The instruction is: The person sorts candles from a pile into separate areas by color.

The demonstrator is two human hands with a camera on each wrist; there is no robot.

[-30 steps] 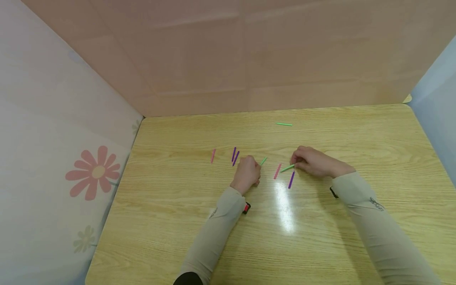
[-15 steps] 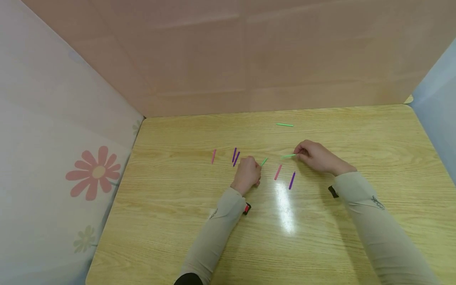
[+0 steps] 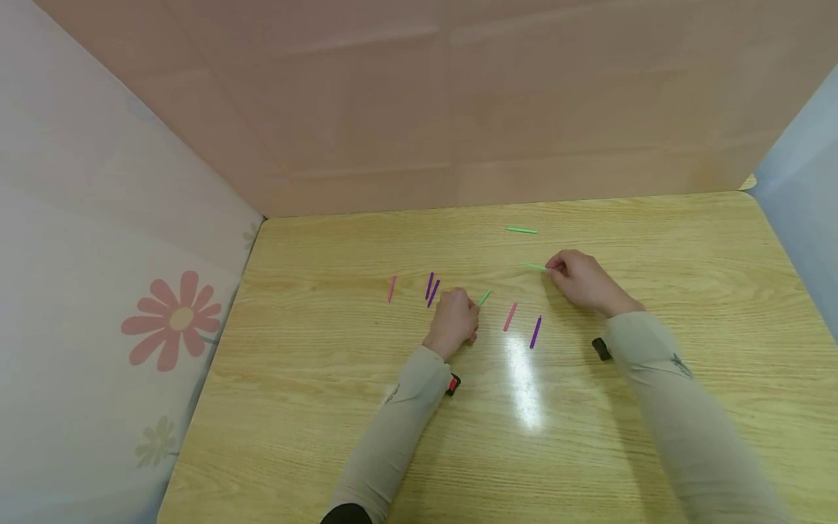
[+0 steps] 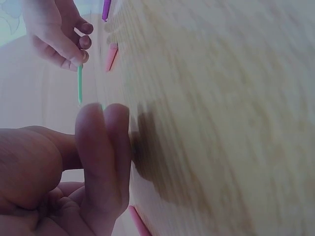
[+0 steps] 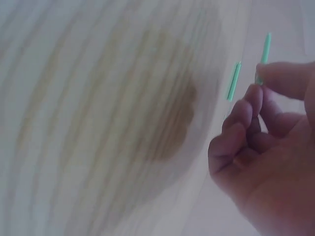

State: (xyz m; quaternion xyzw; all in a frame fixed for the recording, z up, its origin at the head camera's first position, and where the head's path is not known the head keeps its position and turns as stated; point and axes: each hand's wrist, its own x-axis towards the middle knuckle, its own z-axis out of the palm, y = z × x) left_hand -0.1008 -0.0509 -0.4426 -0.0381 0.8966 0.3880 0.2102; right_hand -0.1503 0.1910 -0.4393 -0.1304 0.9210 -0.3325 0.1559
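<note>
My right hand (image 3: 585, 284) pinches one end of a thin green stick (image 3: 535, 266) with a tapered tip; in the right wrist view this stick (image 5: 266, 49) points up from between thumb and fingertips, held above the table. My left hand (image 3: 453, 320) stays low over the table, fingers curled. Past its fingertips sticks out the end of another green stick (image 3: 484, 297); the rest is hidden by the hand. To the right of that hand lie a pink stick (image 3: 510, 317) and a purple stick (image 3: 535, 332). A third green stick (image 3: 521, 230) lies farther back.
Left of the left hand, two purple sticks (image 3: 433, 292) lie side by side, with a pink stick (image 3: 391, 289) farther left. The wooden table (image 3: 294, 407) meets a brown covered panel (image 3: 366, 116) at the back and a flower-patterned wall (image 3: 78, 218) on the left.
My right hand has moved away from me with its green stick, off the spot near the pink and purple sticks, and the stick has turned its tip farther back. The left hand has stayed put.
</note>
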